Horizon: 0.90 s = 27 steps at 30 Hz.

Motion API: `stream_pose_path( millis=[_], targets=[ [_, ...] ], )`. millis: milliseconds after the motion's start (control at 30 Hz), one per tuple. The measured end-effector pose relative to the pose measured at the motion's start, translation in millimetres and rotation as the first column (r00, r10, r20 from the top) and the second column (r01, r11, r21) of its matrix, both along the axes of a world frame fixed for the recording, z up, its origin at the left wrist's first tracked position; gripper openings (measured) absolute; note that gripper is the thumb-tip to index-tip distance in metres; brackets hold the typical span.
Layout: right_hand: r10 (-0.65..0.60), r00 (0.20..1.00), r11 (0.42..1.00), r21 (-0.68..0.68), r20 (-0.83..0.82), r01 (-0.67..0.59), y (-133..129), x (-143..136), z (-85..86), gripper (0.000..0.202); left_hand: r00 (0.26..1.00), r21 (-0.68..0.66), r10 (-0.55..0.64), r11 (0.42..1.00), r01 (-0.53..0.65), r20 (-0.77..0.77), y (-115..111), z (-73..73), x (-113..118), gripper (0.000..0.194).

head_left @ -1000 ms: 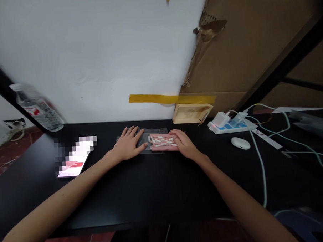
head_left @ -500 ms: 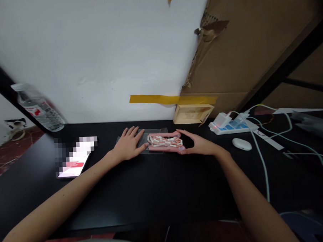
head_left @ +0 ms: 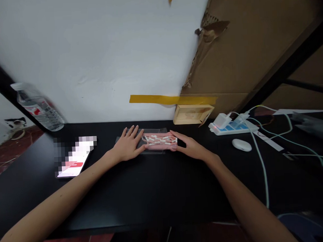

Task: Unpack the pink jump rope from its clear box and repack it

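On the black tabletop lies a flat pink piece (head_left: 159, 146) covered with small white and pink strips; its exact kind I cannot tell. It rests over a clear plastic sheet or case (head_left: 154, 131), which shows around its edges. My left hand (head_left: 129, 145) lies flat with fingers spread over the left part of the clear plastic, its thumb tip at the pink piece's left end. My right hand (head_left: 189, 144) holds the pink piece's right end between the thumb on the near side and the fingers on the far side.
A lit phone (head_left: 77, 156) lies to the left, with a water bottle (head_left: 39, 108) behind it. A shallow wooden box (head_left: 192, 114) leans at the back. To the right are a power strip (head_left: 234, 126) with chargers and cables, and a white mouse-like case (head_left: 241, 145).
My right hand has moved left, and the pink piece has shifted left with it, toward my left thumb. My left hand has stayed nearly still.
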State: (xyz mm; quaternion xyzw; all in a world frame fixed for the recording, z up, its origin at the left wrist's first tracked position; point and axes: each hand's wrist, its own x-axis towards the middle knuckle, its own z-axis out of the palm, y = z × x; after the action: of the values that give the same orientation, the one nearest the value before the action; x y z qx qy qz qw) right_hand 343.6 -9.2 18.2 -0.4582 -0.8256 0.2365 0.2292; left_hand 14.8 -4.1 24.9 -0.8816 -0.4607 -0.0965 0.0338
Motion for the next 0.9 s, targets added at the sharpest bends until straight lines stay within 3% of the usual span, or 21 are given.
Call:
stream_pose_path(
  millis=[167,333,567,900],
  targets=[
    [-0.005,0.997,0.999,0.049,0.08,0.001,-0.5,-3.7,-4.1,0.077,1.0,0.008,-0.015,1.0,0.015,-0.025,0.4,-0.6,-1.3,0.085],
    [-0.083,0.968,0.997,0.024,0.236,0.079,3.2,16.7,2.9,0.113,0.996,0.004,-0.065,0.998,0.065,-0.063,3.6,1.1,-5.1,0.097],
    [-0.06,0.974,0.998,0.004,0.217,0.06,14.3,34.9,-2.2,0.101,0.988,-0.013,-0.113,0.994,0.113,-0.101,5.2,8.1,-8.8,0.098],
    [-0.02,0.988,1.0,0.025,0.154,0.016,10.8,13.5,-10.3,0.093,0.989,-0.023,-0.123,0.992,0.121,-0.086,3.8,10.3,-7.8,0.096]
  ],
)
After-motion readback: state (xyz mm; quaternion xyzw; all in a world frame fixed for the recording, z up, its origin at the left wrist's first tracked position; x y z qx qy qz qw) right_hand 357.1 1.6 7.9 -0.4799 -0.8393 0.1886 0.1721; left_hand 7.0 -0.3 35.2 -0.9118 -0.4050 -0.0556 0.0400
